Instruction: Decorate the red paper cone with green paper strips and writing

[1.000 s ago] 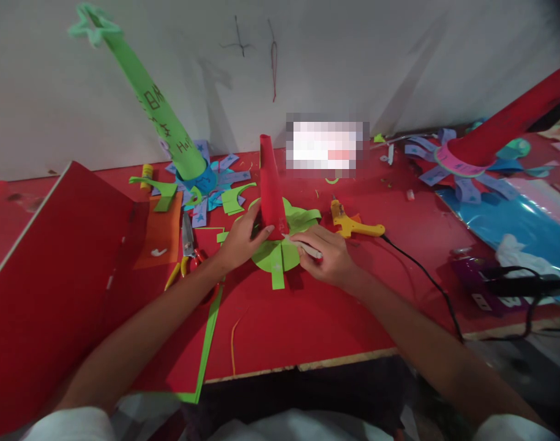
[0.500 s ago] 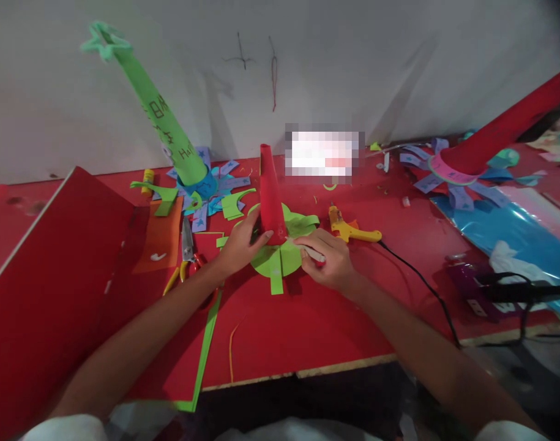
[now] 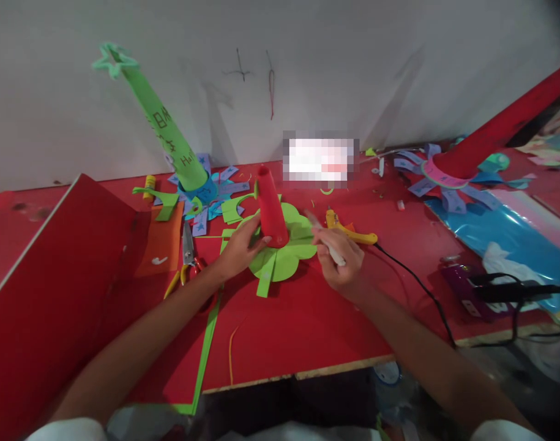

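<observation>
A red tapered tube (image 3: 273, 208), open at the top, stands on a green flower-shaped sheet (image 3: 291, 266) with strips on it. My left hand (image 3: 243, 248) is closed on the tube's lower left side, thumb across its base. In my right hand (image 3: 338, 256), to the right of the green sheet, is a slim whitish pen-like tool (image 3: 333, 252); its blurred tip points up and left, apart from the tube. I cannot make out its exact kind. A yellow glue gun (image 3: 353, 233) with a black cord lies just beyond my right hand.
Scissors (image 3: 188, 248) and yellow-handled pliers (image 3: 173, 282) lie left of my forearm. Behind them stands a green paper tower (image 3: 174, 135) with a star top. A red tower (image 3: 504, 131) leans at right. A red board (image 3: 54, 294) rises at left; a purple box (image 3: 467, 291) sits at right.
My right hand has drawn the tool away from the tube's base, to the right. The tube has tilted, its top now nearer me, and the green sheet has turned slightly.
</observation>
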Demonstrator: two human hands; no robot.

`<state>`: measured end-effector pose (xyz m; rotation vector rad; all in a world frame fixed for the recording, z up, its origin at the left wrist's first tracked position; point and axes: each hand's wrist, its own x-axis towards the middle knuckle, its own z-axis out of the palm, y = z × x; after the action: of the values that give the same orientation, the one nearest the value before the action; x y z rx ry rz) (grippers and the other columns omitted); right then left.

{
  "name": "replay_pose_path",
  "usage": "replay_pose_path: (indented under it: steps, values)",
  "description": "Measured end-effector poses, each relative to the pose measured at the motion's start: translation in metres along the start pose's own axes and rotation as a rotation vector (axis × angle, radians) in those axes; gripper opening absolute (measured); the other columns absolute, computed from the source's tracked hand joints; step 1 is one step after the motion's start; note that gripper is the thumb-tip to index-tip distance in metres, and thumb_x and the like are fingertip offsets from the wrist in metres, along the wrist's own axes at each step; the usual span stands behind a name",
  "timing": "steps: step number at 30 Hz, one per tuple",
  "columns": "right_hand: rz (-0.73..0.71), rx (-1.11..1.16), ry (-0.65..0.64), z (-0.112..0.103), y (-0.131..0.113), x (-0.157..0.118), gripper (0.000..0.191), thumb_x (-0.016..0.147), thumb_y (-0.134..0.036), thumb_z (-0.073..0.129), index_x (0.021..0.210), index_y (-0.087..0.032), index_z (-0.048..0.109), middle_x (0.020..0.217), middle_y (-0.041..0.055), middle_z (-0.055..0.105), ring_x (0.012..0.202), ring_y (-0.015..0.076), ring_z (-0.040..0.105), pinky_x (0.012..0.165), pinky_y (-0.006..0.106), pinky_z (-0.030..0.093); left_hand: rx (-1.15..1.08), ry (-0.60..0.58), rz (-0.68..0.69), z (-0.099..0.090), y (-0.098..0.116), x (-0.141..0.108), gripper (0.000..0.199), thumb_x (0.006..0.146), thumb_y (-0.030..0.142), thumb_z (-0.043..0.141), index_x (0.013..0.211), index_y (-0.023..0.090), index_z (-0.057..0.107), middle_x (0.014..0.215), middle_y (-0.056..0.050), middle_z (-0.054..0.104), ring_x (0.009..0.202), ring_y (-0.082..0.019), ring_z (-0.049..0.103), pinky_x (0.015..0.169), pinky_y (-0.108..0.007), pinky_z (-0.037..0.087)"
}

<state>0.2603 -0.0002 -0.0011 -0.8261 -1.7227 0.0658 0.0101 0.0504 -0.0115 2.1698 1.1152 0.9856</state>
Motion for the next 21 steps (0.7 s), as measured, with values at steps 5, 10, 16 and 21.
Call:
replay_pose_path:
  steps: [5, 10, 16, 21]
  values:
    - [0.278, 0.057, -0.174, 0.006, 0.008, 0.003, 0.024, 0.106, -0.028, 0.045, 0.125, -0.027, 0.061, 0.108, 0.007, 0.076, 0.092, 0.0217, 0.073, 0.083, 0.039, 0.059, 0.049, 0.069, 0.04, 0.0, -0.004, 0.001, 0.047, 0.105, 0.044, 0.049, 0.148, 0.025, 0.051, 0.146, -0.013, 0.061, 0.135, -0.026, 0.058, 0.114, -0.048, 0.048]
    - [0.355, 0.057, -0.37, 0.014, 0.01, 0.005, 0.021, 0.104, -0.032, 0.05, 0.118, -0.021, 0.061, 0.098, 0.0067, 0.073, 0.08, 0.0187, 0.069, 0.073, 0.032, 0.055, -0.01, 0.125, 0.038, -0.001, 0.001, 0.001, 0.048, 0.105, 0.045, 0.049, 0.149, 0.024, 0.047, 0.141, -0.013, 0.062, 0.12, -0.022, 0.065, 0.106, -0.043, 0.054]
    - [0.314, 0.186, -0.497, 0.015, 0.003, 0.004, 0.024, 0.102, -0.03, 0.054, 0.125, -0.023, 0.058, 0.123, 0.0104, 0.072, 0.103, 0.0219, 0.071, 0.087, 0.035, 0.057, 0.082, 0.078, 0.013, -0.001, 0.007, -0.003, 0.047, 0.099, 0.056, 0.056, 0.13, 0.02, 0.06, 0.126, -0.012, 0.069, 0.117, -0.029, 0.066, 0.101, -0.046, 0.054]
    - [0.296, 0.222, -0.651, 0.013, -0.003, 0.004, 0.032, 0.102, -0.03, 0.055, 0.133, -0.023, 0.056, 0.118, 0.0087, 0.072, 0.081, 0.0166, 0.067, 0.073, 0.03, 0.056, 0.037, 0.083, -0.037, -0.001, 0.009, -0.002, 0.05, 0.093, 0.066, 0.059, 0.116, 0.021, 0.064, 0.111, -0.01, 0.071, 0.103, -0.029, 0.068, 0.091, -0.045, 0.056]
